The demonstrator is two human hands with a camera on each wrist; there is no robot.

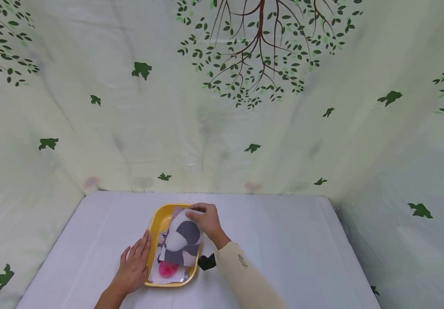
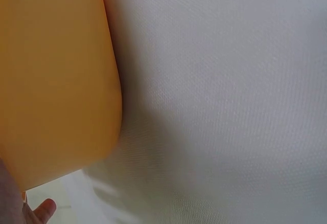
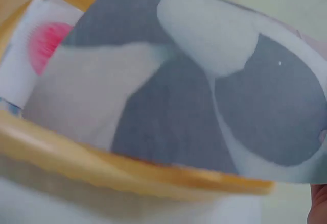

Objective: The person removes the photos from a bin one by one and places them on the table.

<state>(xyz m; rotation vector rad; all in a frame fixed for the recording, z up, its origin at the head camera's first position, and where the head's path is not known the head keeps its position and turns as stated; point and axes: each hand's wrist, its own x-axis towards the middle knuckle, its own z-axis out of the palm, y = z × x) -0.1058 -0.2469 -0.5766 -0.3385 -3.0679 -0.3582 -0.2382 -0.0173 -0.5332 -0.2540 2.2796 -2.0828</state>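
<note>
A yellow tray (image 1: pixel 161 219) with rounded corners stands on the white table. My left hand (image 1: pixel 131 266) lies along its left side with fingers straight, touching the wall; in the left wrist view only a fingertip (image 2: pixel 45 209) shows past the tray's outer side (image 2: pixel 61 81). My right hand (image 1: pixel 205 219) pinches the upper edge of a grey-and-white printed card (image 1: pixel 185 240) with a rounded top. The card tilts over the tray, its lower part close above the right rim (image 3: pixel 153 178). Beneath it, partly hidden, is a white card with a fuzzy pink round patch (image 1: pixel 167 269).
Other printed pieces (image 1: pixel 177 211) lie under the held card in the tray. A small black object (image 1: pixel 207 262) shows beside the right sleeve (image 1: pixel 241 270). The white tabletop (image 1: pixel 283 240) reaches back to a pale curtain (image 1: pixel 206 150) printed with leaves and branches.
</note>
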